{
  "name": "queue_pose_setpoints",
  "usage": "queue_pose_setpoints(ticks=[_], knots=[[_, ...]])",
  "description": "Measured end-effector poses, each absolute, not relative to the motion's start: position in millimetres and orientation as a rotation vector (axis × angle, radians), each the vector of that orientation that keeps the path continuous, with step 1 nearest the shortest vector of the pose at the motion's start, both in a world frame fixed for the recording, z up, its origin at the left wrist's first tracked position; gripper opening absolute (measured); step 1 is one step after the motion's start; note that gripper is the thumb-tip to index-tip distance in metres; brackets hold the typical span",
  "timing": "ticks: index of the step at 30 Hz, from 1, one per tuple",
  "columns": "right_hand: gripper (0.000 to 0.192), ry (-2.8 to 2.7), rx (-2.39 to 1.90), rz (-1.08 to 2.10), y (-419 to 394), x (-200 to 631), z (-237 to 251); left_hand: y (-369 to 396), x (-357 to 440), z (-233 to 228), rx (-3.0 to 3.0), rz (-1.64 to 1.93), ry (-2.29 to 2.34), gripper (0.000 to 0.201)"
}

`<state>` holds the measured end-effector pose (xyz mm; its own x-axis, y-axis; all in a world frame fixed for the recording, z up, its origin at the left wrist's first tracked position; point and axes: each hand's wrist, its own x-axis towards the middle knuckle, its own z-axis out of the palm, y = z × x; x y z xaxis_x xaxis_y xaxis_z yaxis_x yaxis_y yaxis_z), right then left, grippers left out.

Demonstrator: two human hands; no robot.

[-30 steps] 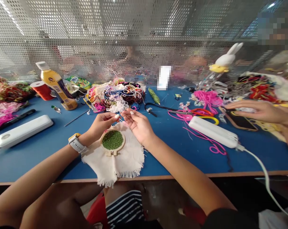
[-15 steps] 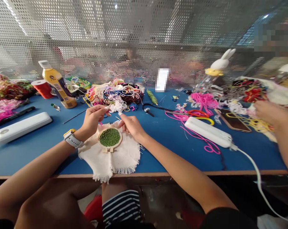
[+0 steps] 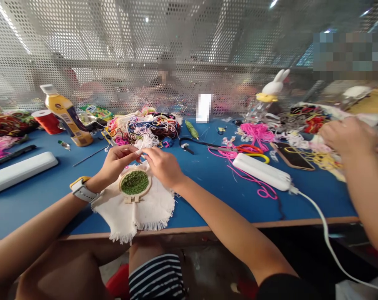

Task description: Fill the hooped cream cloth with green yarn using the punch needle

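**Fingertips meet above embroidery hoop**

On a blue worktable (image 3: 207,183) before a perforated screen, the left hand (image 3: 116,160) and right hand (image 3: 162,164) pinch something too small to make out, fingertips touching, just above the green-filled hoop (image 3: 134,183) on frayed cloth (image 3: 135,212), centre-left of frame.

Bright overhead light, blurred, warped edges

One head-worn camera looks forward and down, close over the blue table (image 3: 207,183)
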<state>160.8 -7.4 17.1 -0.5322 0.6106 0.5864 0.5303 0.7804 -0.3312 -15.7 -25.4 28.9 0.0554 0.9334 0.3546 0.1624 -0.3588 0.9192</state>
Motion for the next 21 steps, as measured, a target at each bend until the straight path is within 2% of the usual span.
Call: queue_pose_setpoints(ticks=[5,12,21], knots=[[0.021,-2.170,-0.854,0.257,-15,161,25,-27,-12,25,1.649,1.426,1.151,0.020],[0.021,-2.036,-0.902,0.259,-17,162,28,-23,-4,26,1.798,1.580,1.238,0.020],[0.014,-1.693,-0.807,0.434,-7,172,34,-1,23,46,1.673,1.694,1.010,0.026]])
